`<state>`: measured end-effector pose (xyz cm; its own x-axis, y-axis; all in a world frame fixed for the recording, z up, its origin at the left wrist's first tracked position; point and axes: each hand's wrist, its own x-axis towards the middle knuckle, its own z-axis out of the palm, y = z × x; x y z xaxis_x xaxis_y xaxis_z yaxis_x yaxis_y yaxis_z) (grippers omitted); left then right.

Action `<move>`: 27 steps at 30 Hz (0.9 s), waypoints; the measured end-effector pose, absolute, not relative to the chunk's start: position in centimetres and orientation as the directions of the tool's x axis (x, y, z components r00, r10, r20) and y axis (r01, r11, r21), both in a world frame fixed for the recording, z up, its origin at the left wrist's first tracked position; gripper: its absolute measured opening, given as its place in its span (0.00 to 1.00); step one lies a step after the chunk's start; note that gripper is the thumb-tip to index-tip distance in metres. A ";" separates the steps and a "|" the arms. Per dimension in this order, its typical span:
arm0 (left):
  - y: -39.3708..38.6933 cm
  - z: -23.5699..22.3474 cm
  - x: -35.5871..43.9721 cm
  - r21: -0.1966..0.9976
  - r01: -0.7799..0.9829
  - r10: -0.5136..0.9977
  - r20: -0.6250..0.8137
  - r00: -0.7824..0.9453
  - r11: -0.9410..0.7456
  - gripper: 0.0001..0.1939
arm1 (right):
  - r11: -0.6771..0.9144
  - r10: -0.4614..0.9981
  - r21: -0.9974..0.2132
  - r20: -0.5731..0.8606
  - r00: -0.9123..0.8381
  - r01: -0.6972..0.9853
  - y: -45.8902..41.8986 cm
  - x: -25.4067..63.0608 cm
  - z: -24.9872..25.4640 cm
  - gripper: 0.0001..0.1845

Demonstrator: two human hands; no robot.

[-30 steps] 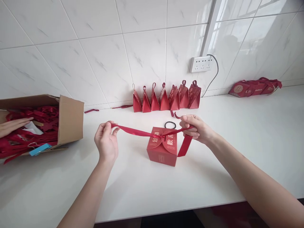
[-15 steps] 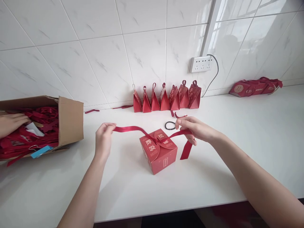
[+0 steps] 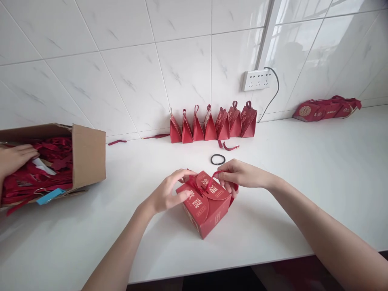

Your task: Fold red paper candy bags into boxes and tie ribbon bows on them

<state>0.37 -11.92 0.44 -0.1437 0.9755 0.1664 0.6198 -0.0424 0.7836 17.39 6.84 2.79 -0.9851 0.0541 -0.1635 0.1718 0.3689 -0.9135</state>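
Note:
A red gift box [image 3: 209, 212] with pale gold printing sits in front of me on the white counter, its curved top flaps folded together. My left hand [image 3: 169, 192] is at its left side, thumb on the top and fingers curled over the far edge. Close to those fingers, part of a red ribbon bunches at the middle of the lid. The ribbon [image 3: 210, 184] runs from there to my right hand [image 3: 232, 176], which pinches it above the right side of the box. A ribbon end hangs down behind that corner.
Several small red boxes with ribbon loops [image 3: 198, 131] stand along the tiled wall. A black ring [image 3: 217, 159] and ribbon scraps [image 3: 230, 147] lie nearby. At left, another person's hand [image 3: 20, 157] reaches into a cardboard box [image 3: 89, 157] of ribbons. Flattened red packaging [image 3: 325, 110] lies far right.
My left hand has moved right and down from the outstretched ribbon onto the box. My right hand has come closer to the lid, still holding ribbon. The box has shifted slightly towards me.

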 end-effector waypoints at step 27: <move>-12.2 1.1 0.2 0.975 0.151 0.986 -0.166 0.018 0.161 0.20 | 0.302 -0.515 -0.915 -0.394 -0.762 0.268 8.8 19.3 4.3 0.33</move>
<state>0.24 -12.22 1.10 0.0178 0.9860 -0.1657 0.1513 0.1612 0.9753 19.32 8.78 4.29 -0.7617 -0.5148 -0.3936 0.2682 0.3025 -0.9146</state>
